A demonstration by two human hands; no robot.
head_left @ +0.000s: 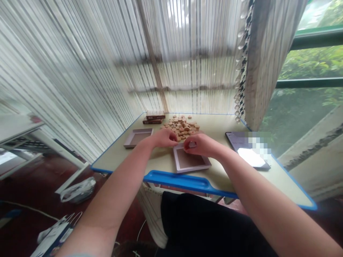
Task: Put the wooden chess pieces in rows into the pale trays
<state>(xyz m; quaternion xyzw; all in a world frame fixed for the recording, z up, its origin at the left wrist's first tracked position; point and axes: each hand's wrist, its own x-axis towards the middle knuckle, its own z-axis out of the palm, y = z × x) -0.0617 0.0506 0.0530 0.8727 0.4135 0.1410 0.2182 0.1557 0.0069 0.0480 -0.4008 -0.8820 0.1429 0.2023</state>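
Observation:
A heap of small round wooden pieces, like Chinese chess discs, lies at the middle back of the table. My left hand is at the near left edge of the heap, its fingers curled and the fingertips close together. Whatever is between them cannot be made out. Just in front of the heap sits a shallow pale box with a brown inside. Over its far side is my right hand, thumb and forefinger bent into a pinch. Its fingertips point down into the box, and anything they hold is too small to tell.
A second shallow tray lies to the left. Two flat boxes are stacked behind it. On the right rests a tablet-like device with a bright screen. The table has a blue rim and a blue front groove. Curtains hang behind.

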